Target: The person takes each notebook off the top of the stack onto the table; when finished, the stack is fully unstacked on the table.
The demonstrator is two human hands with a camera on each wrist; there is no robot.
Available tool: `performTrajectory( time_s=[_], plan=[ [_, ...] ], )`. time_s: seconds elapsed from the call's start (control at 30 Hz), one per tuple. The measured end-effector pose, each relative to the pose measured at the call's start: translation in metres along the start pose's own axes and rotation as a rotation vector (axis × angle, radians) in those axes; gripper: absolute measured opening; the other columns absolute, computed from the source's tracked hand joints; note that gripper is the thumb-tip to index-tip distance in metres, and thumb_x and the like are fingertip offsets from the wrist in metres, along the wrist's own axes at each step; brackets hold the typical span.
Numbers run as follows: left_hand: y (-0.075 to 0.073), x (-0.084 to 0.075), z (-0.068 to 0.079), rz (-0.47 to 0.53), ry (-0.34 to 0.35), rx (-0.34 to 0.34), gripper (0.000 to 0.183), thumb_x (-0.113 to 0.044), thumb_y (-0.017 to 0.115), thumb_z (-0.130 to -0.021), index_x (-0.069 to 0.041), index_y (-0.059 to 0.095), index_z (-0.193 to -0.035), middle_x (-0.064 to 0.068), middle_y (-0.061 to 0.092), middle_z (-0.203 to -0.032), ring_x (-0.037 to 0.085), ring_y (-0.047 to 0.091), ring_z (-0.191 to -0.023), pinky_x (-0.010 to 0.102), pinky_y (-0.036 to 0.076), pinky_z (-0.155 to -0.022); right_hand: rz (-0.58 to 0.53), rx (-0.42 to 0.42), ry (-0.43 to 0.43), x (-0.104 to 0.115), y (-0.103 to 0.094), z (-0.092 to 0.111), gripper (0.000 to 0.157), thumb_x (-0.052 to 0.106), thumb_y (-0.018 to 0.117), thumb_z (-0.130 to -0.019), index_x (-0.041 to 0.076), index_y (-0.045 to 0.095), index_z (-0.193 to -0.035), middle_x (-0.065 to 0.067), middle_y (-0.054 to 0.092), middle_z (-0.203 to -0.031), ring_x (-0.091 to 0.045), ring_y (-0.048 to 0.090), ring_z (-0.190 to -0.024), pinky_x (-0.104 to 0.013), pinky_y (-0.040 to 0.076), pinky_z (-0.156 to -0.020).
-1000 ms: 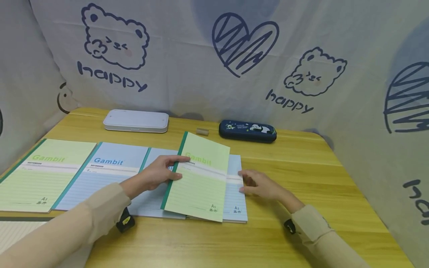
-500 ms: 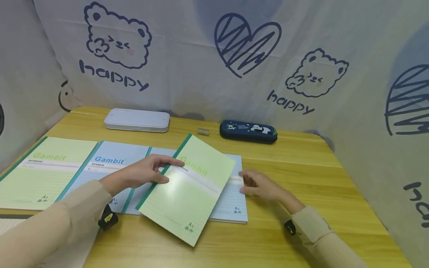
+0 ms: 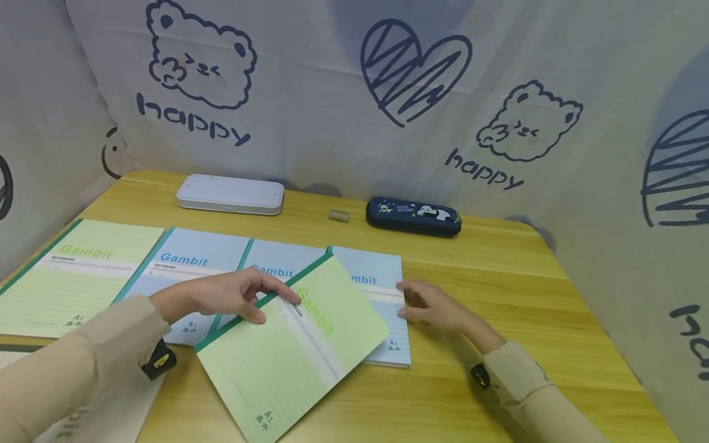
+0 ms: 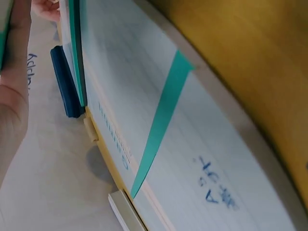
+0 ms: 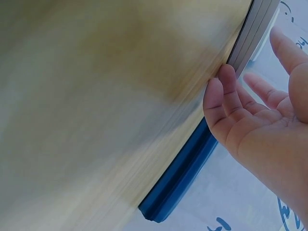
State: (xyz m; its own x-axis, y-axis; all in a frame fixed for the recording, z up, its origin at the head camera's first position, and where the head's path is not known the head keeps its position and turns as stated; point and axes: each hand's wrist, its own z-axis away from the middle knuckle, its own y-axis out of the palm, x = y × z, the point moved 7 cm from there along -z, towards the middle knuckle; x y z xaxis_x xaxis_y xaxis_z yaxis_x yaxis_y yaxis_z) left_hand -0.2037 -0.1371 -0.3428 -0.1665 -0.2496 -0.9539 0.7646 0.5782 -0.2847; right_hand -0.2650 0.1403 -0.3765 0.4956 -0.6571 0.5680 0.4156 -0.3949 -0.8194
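Note:
My left hand (image 3: 224,296) pinches a pale green Gambit notebook (image 3: 301,363) by its dark green spine, thumb and fingers on the cover. The notebook is turned aslant and overlaps the blue notebooks behind it. At the right end of the row lies a blue notebook (image 3: 382,267), part of its cover hidden under the green one. My right hand (image 3: 434,306) rests at that blue notebook's right edge, its fingers loosely bent and its thumb apart from them. In the right wrist view, fingertips (image 5: 227,74) are right beside a stack of page edges (image 5: 245,41).
Two more blue notebooks (image 3: 205,243) (image 3: 274,253) and a green notebook (image 3: 91,286) continue the row leftward. A pale notebook (image 3: 119,394) lies at the front left. Along the back are a white case (image 3: 229,192), a small tan block (image 3: 338,215) and a dark panda case (image 3: 412,215).
My left hand has drawn the green notebook left and toward me, turning it clockwise. More of the rightmost blue cover shows. My right hand has stayed at its edge.

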Motion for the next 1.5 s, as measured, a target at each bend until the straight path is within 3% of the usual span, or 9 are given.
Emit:
performTrajectory(
  time_s=[0.3,0.4,0.53,0.9,1.03,1.13,1.23,1.33,1.5],
  plan=[
    [0.019,-0.001,-0.002,0.000,0.036,0.146,0.043,0.011,0.058,-0.077,0.001,0.055,-0.119,0.014,0.051,-0.123,0.014,0.025,-0.051,0.022,0.024,-0.047,0.005,-0.004,-0.020,0.001,0.000,0.000,0.051,0.020,0.060,-0.086,-0.006,0.043,-0.126,-0.012,0.053,-0.108,-0.021,0.047,-0.087,-0.035,0.041,-0.075],
    [0.026,0.002,-0.003,0.043,0.017,0.203,0.043,0.013,0.056,-0.078,0.001,0.055,-0.119,0.013,0.052,-0.120,0.010,0.043,-0.057,0.019,0.035,-0.051,0.007,-0.004,-0.018,0.001,0.000,0.000,0.051,0.020,0.060,-0.086,-0.006,0.043,-0.126,-0.012,0.053,-0.107,-0.021,0.046,-0.086,-0.034,0.041,-0.074],
    [0.034,0.006,-0.003,0.109,-0.014,0.273,0.045,0.017,0.053,-0.078,0.002,0.054,-0.120,0.013,0.054,-0.117,0.015,0.057,-0.081,0.024,0.047,-0.065,0.007,-0.001,-0.018,0.002,0.000,0.000,0.050,0.020,0.060,-0.086,-0.006,0.043,-0.126,-0.010,0.052,-0.104,-0.021,0.045,-0.085,-0.034,0.040,-0.073],
    [0.043,0.014,0.001,-0.020,-0.040,0.384,0.053,0.023,0.051,-0.071,-0.003,0.058,-0.117,0.004,0.058,-0.114,0.010,0.053,-0.086,0.020,0.041,-0.069,0.019,-0.002,-0.041,0.003,0.000,0.000,0.051,0.021,0.060,-0.086,-0.006,0.044,-0.125,-0.011,0.052,-0.105,-0.021,0.046,-0.086,-0.034,0.041,-0.075],
    [0.046,0.014,0.003,-0.077,-0.051,0.428,0.056,0.024,0.051,-0.070,-0.006,0.059,-0.117,0.002,0.056,-0.119,0.007,0.050,-0.085,0.018,0.036,-0.062,0.025,-0.003,-0.038,0.003,-0.001,0.000,0.051,0.022,0.060,-0.086,-0.006,0.044,-0.125,-0.011,0.052,-0.105,-0.021,0.046,-0.086,-0.034,0.041,-0.074],
    [0.047,0.016,0.006,-0.121,-0.079,0.446,0.058,0.024,0.051,-0.068,-0.009,0.060,-0.115,-0.002,0.056,-0.119,0.005,0.047,-0.087,0.019,0.035,-0.063,0.025,-0.005,-0.040,0.004,-0.001,0.001,0.050,0.021,0.060,-0.086,-0.006,0.044,-0.125,-0.014,0.052,-0.110,-0.022,0.046,-0.087,-0.035,0.041,-0.076],
    [0.046,0.019,0.008,-0.149,-0.102,0.453,0.060,0.024,0.050,-0.067,-0.012,0.061,-0.114,-0.005,0.056,-0.119,0.005,0.045,-0.094,0.020,0.037,-0.073,0.027,-0.004,-0.042,0.004,-0.001,0.001,0.050,0.022,0.060,-0.086,-0.006,0.044,-0.125,-0.016,0.051,-0.114,-0.022,0.047,-0.089,-0.036,0.041,-0.078],
    [0.047,0.020,0.009,-0.168,-0.092,0.465,0.061,0.024,0.050,-0.067,-0.012,0.061,-0.115,-0.005,0.055,-0.119,0.005,0.044,-0.097,0.022,0.035,-0.079,0.027,-0.003,-0.040,0.004,-0.001,0.000,0.050,0.022,0.060,-0.086,-0.005,0.044,-0.125,-0.016,0.051,-0.115,-0.022,0.047,-0.090,-0.037,0.041,-0.079],
    [0.048,0.018,0.010,-0.195,-0.061,0.501,0.062,0.025,0.050,-0.066,-0.013,0.060,-0.115,-0.006,0.055,-0.119,0.004,0.044,-0.096,0.019,0.035,-0.070,0.027,-0.008,-0.041,0.003,-0.001,0.000,0.049,0.021,0.061,-0.086,-0.005,0.045,-0.124,-0.016,0.051,-0.115,-0.022,0.047,-0.090,-0.037,0.041,-0.079]
  ],
)
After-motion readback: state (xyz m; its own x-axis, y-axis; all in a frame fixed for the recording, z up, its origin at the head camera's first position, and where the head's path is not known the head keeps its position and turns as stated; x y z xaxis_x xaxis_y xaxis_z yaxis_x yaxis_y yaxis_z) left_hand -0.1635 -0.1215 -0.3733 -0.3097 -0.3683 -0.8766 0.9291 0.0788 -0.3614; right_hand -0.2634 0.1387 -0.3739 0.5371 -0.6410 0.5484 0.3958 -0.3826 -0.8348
